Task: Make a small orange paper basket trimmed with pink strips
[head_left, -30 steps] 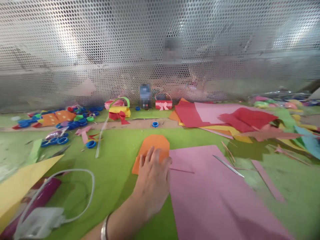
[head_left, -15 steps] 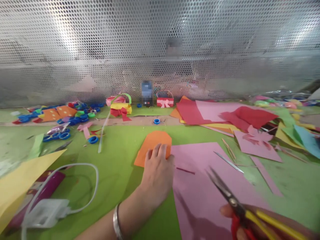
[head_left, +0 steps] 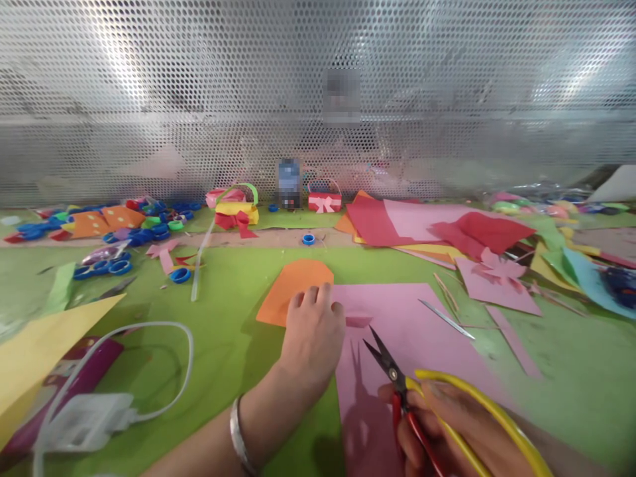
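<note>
My left hand (head_left: 312, 334) lies flat, fingers together, on the near edge of an orange paper shape (head_left: 291, 291) and the left edge of a large pink sheet (head_left: 417, 344) on the green table. My right hand (head_left: 447, 430) grips scissors (head_left: 397, 381) with red and yellow handles. Their blades are parted and point up-left over the pink sheet, close to my left hand's thumb side. A small pink scrap (head_left: 358, 321) sits just beyond the blade tips.
A white charger and cable (head_left: 99, 404) and a yellow sheet (head_left: 40, 344) lie at near left. Blue rings (head_left: 104, 265) and paper bows are scattered at far left. Stacked red and pink papers (head_left: 447, 228) lie at far right. Small paper baskets (head_left: 237, 211) stand by the perforated metal wall (head_left: 318, 99).
My right hand has come in from the lower right with the scissors and moved left, toward my left hand. My left hand has stayed on the orange shape.
</note>
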Action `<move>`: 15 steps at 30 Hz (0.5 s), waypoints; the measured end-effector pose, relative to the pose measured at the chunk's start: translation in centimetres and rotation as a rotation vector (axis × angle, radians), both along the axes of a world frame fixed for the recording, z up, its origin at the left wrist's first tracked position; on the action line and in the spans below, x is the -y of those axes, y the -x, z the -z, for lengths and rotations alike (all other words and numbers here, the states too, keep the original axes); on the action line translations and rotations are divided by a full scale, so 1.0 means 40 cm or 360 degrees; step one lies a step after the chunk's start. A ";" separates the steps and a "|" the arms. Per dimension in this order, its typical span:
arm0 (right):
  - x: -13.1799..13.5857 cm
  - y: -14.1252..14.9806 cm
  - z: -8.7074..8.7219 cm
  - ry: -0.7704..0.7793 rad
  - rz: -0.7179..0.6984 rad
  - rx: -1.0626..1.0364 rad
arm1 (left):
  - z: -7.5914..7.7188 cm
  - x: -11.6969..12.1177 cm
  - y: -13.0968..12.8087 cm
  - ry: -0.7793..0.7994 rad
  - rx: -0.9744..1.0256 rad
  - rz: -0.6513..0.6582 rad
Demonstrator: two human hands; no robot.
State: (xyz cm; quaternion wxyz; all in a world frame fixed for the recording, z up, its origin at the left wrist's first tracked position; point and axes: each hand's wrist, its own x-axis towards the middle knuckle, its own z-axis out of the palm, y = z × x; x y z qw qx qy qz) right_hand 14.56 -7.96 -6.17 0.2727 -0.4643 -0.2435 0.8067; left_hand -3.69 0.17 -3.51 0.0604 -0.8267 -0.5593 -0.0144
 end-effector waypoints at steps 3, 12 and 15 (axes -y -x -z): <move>-0.024 0.014 -0.020 0.0054 0.0028 -0.0107 | -0.007 0.005 -0.004 0.0025 -0.0009 0.0004; -0.052 0.025 -0.088 0.0210 -0.0049 -0.0047 | -0.017 0.020 -0.021 0.0109 0.0014 -0.0010; -0.044 0.042 -0.106 0.0144 0.0010 0.0073 | -0.017 0.019 -0.022 0.0118 0.0031 -0.0007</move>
